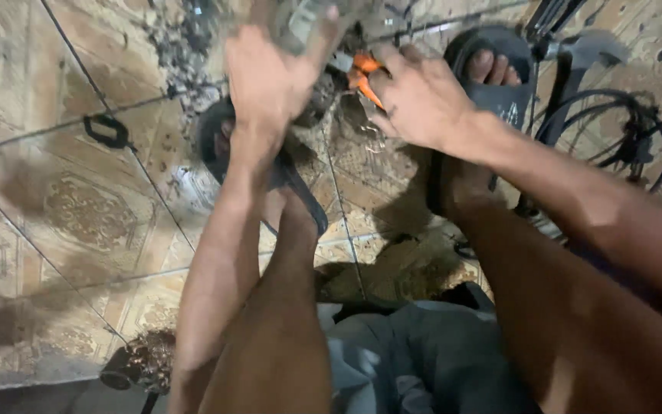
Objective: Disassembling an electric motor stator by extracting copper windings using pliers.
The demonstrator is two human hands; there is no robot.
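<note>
My left hand (266, 80) is closed around a blurred grey metal part (306, 27) at the top of the view, held over the tiled floor. My right hand (415, 100) grips an orange-handled tool (363, 77) whose tip points at that part. Both hands work close together above my feet. My right foot (493, 69) wears a dark slide sandal; my left foot's sandal (216, 142) is mostly hidden behind my left forearm. The picture is motion-blurred, so the part's exact shape is unclear.
A bicycle wheel and frame (614, 123) stand at the right. A black carabiner-like ring (105, 132) lies on the patterned tiles at left. Dark debris (181, 46) is scattered at top centre. A dark cylindrical object (128, 366) sits at the bottom left.
</note>
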